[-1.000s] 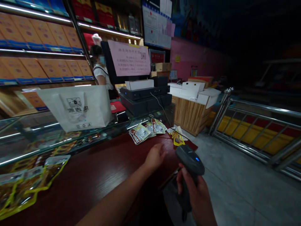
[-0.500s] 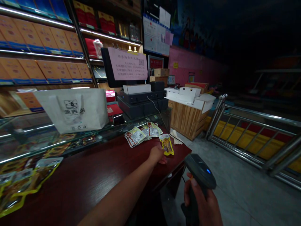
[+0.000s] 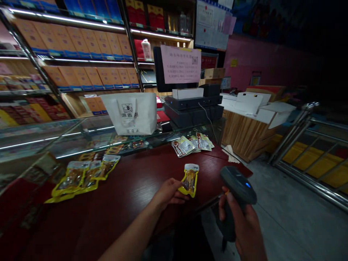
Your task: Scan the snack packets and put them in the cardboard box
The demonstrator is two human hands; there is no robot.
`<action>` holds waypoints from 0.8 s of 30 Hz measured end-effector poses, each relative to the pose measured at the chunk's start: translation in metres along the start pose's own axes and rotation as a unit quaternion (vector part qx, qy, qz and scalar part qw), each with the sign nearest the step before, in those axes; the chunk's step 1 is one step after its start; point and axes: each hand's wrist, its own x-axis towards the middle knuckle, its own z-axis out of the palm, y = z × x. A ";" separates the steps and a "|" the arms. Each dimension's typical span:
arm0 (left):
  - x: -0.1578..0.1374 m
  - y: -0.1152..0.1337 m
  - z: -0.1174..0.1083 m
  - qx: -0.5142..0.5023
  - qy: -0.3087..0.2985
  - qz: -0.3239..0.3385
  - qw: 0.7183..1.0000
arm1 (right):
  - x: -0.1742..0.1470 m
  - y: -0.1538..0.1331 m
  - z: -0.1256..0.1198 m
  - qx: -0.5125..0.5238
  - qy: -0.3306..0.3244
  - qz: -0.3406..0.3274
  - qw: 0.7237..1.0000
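Note:
Between the thumb and fingers of my left hand (image 3: 171, 192) is the edge of a yellow-bordered snack packet (image 3: 191, 179), its clear front showing brown food. It is just over the dark red counter (image 3: 136, 177). My right hand (image 3: 241, 221) is wrapped around the handle of a dark barcode scanner (image 3: 237, 186), which has a blue light on its head. Farther back lies a pile of white and green snack packets (image 3: 186, 145). More yellow-bordered packets (image 3: 74, 177) overlap at the left of the counter.
A white shopping bag (image 3: 130, 112) stands on the glass display case (image 3: 81, 136). Behind it are a monitor with a pink notice (image 3: 181, 65) and a dark cash drawer (image 3: 190, 114). Boxed goods fill the shelves (image 3: 84, 58). At right stands a metal railing (image 3: 312, 145).
My left hand has drawn the yellow-bordered packet leftward and nearer, away from the white and green pile. The view has turned left. The scanner stays in my right hand.

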 end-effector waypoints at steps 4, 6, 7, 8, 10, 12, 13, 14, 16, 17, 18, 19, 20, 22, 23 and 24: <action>0.016 0.010 0.007 0.113 0.012 -0.016 0.993 | -0.005 0.003 0.017 0.000 -0.013 0.005 1.000; 0.018 0.010 0.007 0.156 0.029 0.008 0.987 | -0.010 0.002 0.021 -0.008 -0.019 0.003 1.000; 0.015 0.008 0.004 0.165 0.034 0.034 0.985 | -0.013 0.002 0.022 -0.013 -0.024 0.001 1.000; 0.011 0.004 -0.002 0.169 0.040 0.068 0.982 | -0.015 0.003 0.022 -0.023 -0.031 0.001 0.999; -0.003 -0.007 -0.016 0.172 0.059 0.140 0.973 | -0.018 0.006 0.022 -0.051 -0.055 0.003 0.997; -0.022 -0.018 -0.032 0.165 0.092 0.191 0.963 | -0.020 0.011 0.023 -0.092 -0.090 0.005 0.992; -0.032 -0.023 -0.040 0.159 0.111 0.208 0.959 | -0.021 0.013 0.024 -0.112 -0.110 0.005 0.988; -0.042 -0.027 -0.047 0.153 0.130 0.221 0.954 | -0.022 0.015 0.027 -0.127 -0.126 0.001 0.984; -0.062 -0.032 -0.059 0.144 0.169 0.240 0.945 | -0.026 0.015 0.036 -0.147 -0.144 -0.017 0.979; -0.070 -0.034 -0.065 0.142 0.189 0.251 0.939 | -0.029 0.014 0.042 -0.151 -0.148 -0.027 0.977; -0.078 -0.036 -0.070 0.142 0.209 0.261 0.932 | -0.032 0.012 0.048 -0.153 -0.151 -0.037 0.976; -0.085 -0.038 -0.075 0.142 0.227 0.272 0.924 | -0.036 0.010 0.055 -0.156 -0.156 -0.043 0.975; -0.091 -0.040 -0.080 0.145 0.244 0.282 0.916 | -0.040 0.008 0.061 -0.159 -0.166 -0.045 0.972; -0.100 -0.045 -0.090 0.158 0.272 0.300 0.900 | -0.049 0.004 0.073 -0.161 -0.193 -0.042 0.967; -0.103 -0.048 -0.094 0.167 0.285 0.309 0.892 | -0.053 0.003 0.079 -0.161 -0.206 -0.039 0.965; -0.106 -0.051 -0.099 0.179 0.297 0.317 0.883 | -0.057 0.002 0.085 -0.160 -0.219 -0.034 0.962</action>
